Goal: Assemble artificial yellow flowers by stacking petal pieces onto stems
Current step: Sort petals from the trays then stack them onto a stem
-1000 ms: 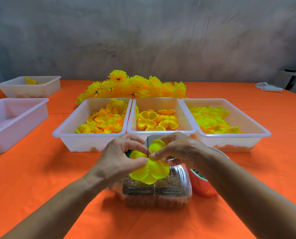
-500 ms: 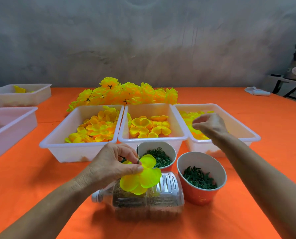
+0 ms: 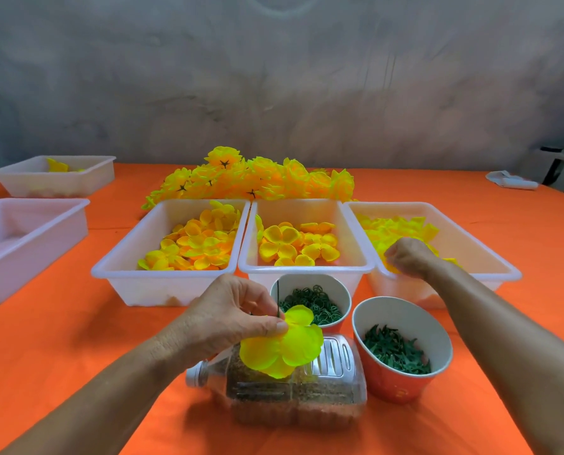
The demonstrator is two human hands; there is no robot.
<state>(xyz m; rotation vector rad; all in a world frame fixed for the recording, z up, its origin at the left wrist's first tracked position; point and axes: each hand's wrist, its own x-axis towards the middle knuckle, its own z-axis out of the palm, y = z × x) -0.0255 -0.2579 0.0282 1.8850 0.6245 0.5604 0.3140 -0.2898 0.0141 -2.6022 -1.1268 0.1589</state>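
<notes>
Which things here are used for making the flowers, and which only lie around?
In use: left hand holding stem with petal; right hand in right tray; middle tray; ring cup.
Lying about: bottle; cloth; empty tray.

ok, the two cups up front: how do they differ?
Left cup holds thin green rings; right cup holds darker green leafy bits. The right cup stands nearer and in full view, with an orange-red outside, while the left cup sits further back, its front partly hidden by the petal piece and bottle. Both are round, white inside, open-topped, on the orange tablecloth.
</notes>
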